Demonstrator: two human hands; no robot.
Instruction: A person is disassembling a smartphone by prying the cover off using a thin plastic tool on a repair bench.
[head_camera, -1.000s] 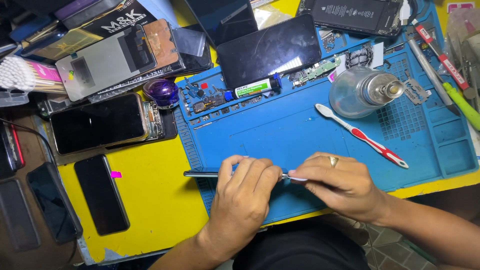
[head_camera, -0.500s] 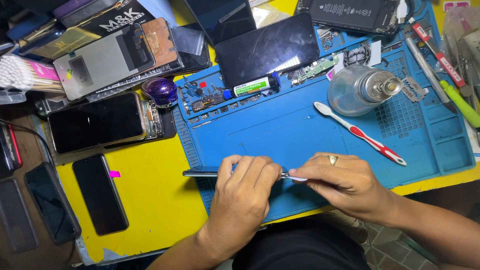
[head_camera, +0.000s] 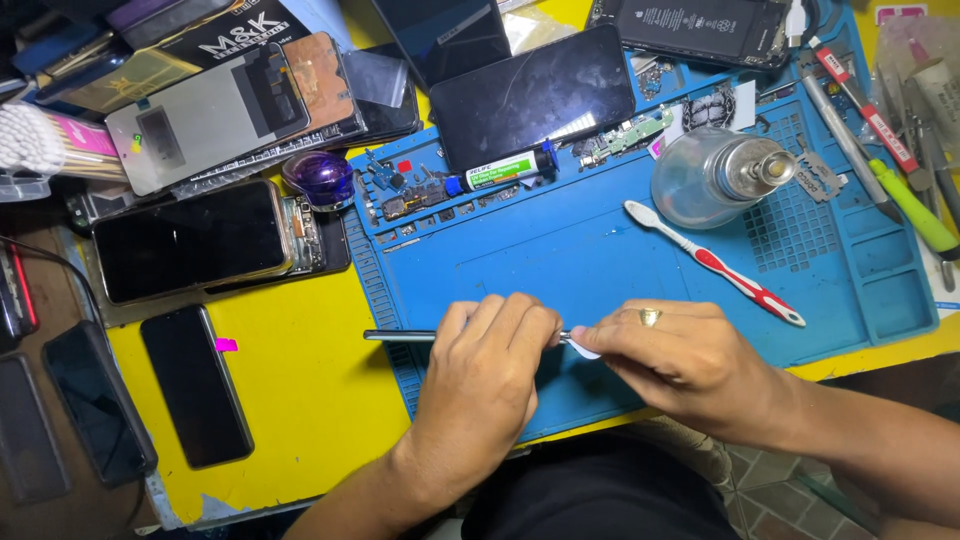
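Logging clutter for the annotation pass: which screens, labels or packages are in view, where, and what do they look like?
Dark glossy phone screen: top centre, on blue mat edge, rectangular, black.
Grey display panel: upper left, rectangular, back side up.
Black phone: left, lying flat, dark screen.
Slim black phone: lower left on yellow table.
Green-and-white labelled tube: mat's upper part, cylindrical.
Black printed box: top left.

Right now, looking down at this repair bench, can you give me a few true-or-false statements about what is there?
1. Both hands, left hand and right hand, hold a thin phone edge-on. True.
2. The toothbrush lies on the yellow table. False: it lies on the blue mat.
3. A ring is on the right hand. True.
4. The metal bottle lies tipped over. False: it stands upright.
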